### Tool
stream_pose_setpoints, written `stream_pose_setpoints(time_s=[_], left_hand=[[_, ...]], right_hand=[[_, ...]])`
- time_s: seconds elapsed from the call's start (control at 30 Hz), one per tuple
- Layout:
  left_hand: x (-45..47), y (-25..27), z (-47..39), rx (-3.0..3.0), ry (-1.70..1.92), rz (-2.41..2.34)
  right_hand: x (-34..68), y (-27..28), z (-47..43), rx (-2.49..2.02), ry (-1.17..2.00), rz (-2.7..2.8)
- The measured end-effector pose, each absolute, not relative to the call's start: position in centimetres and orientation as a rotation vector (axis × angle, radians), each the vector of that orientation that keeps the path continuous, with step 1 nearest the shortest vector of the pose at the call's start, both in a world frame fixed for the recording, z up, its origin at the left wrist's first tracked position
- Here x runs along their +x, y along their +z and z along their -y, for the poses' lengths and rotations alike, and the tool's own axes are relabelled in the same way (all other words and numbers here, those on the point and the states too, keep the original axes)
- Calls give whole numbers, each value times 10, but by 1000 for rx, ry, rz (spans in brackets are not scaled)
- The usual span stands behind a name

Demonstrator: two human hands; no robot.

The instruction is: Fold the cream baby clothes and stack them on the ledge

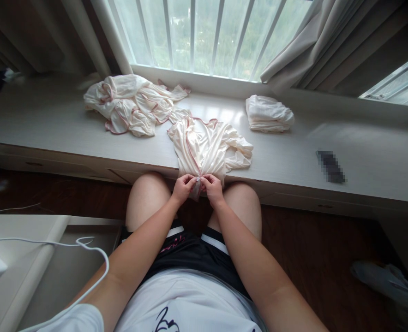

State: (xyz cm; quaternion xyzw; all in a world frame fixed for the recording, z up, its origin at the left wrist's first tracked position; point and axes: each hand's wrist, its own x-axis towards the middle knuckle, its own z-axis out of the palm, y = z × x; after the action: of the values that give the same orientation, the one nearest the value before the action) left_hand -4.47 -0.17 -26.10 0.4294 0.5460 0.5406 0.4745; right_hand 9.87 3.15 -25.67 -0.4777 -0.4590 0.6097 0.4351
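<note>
A cream satin shirt with pink piping [214,145] lies crumpled on the window ledge, its lower end hanging over the front edge between my knees. My left hand [184,188] pinches one side of its piped front opening. Fingertips nearly together with the left ones, my right hand [212,186] pinches the other side. Whether a button sits between the fingers is too small to tell. Left of the shirt spreads a loose heap of matching cream cloth [131,103], also trimmed in pink. A folded white stack of cloth [269,114] rests to the right, near the window.
The pale ledge [294,157] runs beneath the barred window [207,37], with grey curtains [304,50] on both sides. A blurred-out dark object [332,166] lies at right. A white cable [100,251] crosses the desk at lower left. A plastic bag [384,279] is on the floor.
</note>
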Motion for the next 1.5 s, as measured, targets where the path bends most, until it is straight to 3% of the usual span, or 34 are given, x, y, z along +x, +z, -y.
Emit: stream_pose_setpoints(time_s=[0.4,0.77,1.03,1.23,1.5], left_hand=[[-44,-260,0,975,1304,-1284],[-44,-266,3,1278,1213,-1402],[-45,-253,8,1457,1338,-1688],[-43,-255,8,1496,1293,-1615],[-44,-256,7,1505,1263,-1686]], right_hand=[[100,-259,-32,-1172,1484,1172],[104,-262,-33,-1268,1369,1340],[106,-246,-27,-1324,1096,1480],[105,-238,-21,-1243,1047,1631],[106,-242,-24,-1483,840,1651]])
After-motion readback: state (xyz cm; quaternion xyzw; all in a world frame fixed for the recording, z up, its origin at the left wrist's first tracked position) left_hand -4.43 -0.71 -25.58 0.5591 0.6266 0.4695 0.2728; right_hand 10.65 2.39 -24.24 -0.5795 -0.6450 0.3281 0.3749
